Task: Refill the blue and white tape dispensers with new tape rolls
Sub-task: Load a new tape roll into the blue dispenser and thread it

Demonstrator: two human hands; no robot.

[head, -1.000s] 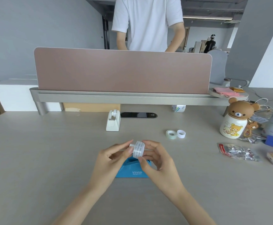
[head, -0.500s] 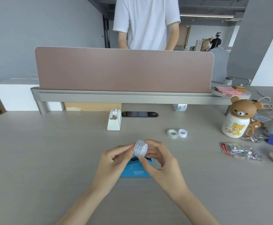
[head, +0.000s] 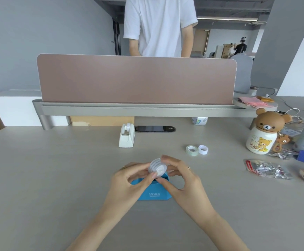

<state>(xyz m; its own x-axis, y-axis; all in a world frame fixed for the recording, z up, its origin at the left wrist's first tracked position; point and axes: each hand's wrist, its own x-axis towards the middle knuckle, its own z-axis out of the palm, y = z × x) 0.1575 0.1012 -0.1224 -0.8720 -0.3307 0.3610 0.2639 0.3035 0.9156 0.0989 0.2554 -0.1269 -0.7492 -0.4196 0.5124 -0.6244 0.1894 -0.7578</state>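
Pinching a small white ribbed tape roll (head: 156, 168) at frame centre, left hand (head: 129, 183) and right hand (head: 182, 180) both gripping it, blue plastic tape dispenser (head: 153, 192) just below, white tape dispenser (head: 126, 135) further up the grey desk (head: 39, 178)

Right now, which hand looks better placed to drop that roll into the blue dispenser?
Probably the right hand: its fingers wrap the tape roll from above and behind, over the blue dispenser. The left hand only pinches the roll's near edge.

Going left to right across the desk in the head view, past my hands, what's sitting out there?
white tape dispenser → black phone → clear tape roll → white empty core → bear-lidded bottle → crumpled foil wrapper
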